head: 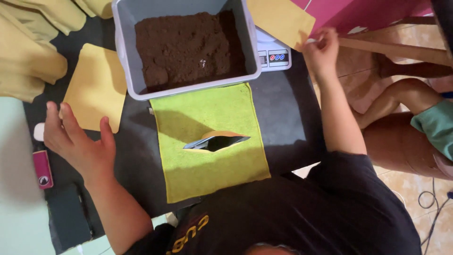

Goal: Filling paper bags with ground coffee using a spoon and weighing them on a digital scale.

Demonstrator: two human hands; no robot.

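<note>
A yellow pouch (283, 21) is pinched at its lower corner by the right hand (322, 49), beside the scale (275, 55). The left hand (80, 141) is spread, empty, touching a second yellow pouch (94, 85). An opened pouch (216, 140) stands unsupported on the green cloth (212, 170), well apart from both grips. Toppling is judged likely if the cloth is nudged.

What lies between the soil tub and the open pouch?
In the head view, only bare green cloth lies between the soil tub and the open pouch.
</note>
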